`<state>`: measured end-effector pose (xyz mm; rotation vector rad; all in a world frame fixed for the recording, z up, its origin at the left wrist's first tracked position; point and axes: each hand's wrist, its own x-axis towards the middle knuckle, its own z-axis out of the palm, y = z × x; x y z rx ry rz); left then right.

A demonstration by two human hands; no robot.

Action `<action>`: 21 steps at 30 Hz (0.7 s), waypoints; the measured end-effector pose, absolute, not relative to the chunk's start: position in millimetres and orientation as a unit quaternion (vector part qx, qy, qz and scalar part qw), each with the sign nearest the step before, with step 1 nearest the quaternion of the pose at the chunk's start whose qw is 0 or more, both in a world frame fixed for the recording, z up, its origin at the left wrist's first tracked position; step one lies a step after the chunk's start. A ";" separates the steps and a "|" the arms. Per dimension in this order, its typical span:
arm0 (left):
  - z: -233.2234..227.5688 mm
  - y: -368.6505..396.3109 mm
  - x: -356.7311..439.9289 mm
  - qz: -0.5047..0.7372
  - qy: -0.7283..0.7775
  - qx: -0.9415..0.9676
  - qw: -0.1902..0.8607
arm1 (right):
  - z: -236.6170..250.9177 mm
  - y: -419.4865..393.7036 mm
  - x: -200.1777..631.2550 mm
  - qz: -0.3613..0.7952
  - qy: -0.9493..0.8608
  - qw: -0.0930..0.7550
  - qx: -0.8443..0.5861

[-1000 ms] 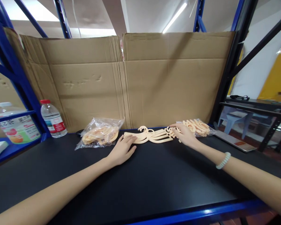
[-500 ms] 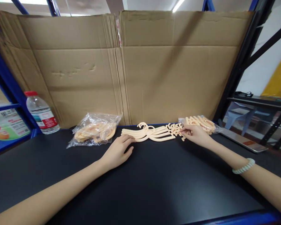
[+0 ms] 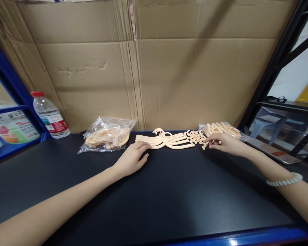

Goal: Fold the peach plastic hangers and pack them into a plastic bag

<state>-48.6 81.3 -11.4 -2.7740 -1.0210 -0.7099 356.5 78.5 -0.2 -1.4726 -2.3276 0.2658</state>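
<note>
Several cream plastic hangers (image 3: 166, 140) lie fanned out at the back of the black table, with curved arms to both sides and hooks near the middle. My left hand (image 3: 133, 157) lies beside them, fingers stretched out and touching the front left arm. To the right is a loose heap of small cream curved pieces (image 3: 195, 136). At the heap's right edge, my right hand (image 3: 224, 142) has its fingertips drawn together. Whatever may be between those fingertips is too small to make out.
A clear bag of cream parts (image 3: 106, 135) lies at the back left, another bag of cream parts (image 3: 224, 129) behind my right hand. A water bottle (image 3: 51, 118) stands far left. A flat silvery device (image 3: 274, 150) lies at the right. A cardboard wall (image 3: 207, 75) closes the back.
My right hand has shifted slightly right, away from the heap's middle to its edge. My left hand stays by the hangers. The camera view has tilted down.
</note>
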 end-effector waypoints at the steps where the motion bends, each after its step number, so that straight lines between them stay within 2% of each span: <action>1: -11.8 81.6 -48.7 -0.231 -0.337 -0.911 0.053 | -1.3 79.0 356.7 0.094 -0.826 0.185 -0.524; 7: -14.5 82.7 -49.2 -0.239 -0.376 -0.893 0.063 | -2.9 80.5 357.7 0.099 -0.826 0.179 -0.526; 13: -20.7 90.9 -54.9 -0.318 -0.434 -0.842 0.039 | 0.8 77.1 356.2 0.118 -0.815 0.179 -0.539; 17: -21.1 97.7 -60.0 -0.365 -0.449 -0.815 0.036 | 3.5 71.6 352.9 0.169 -0.797 0.144 -0.562; 21: -21.2 98.5 -62.0 -0.371 -0.448 -0.813 0.030 | 2.8 69.6 350.9 0.157 -0.800 0.135 -0.563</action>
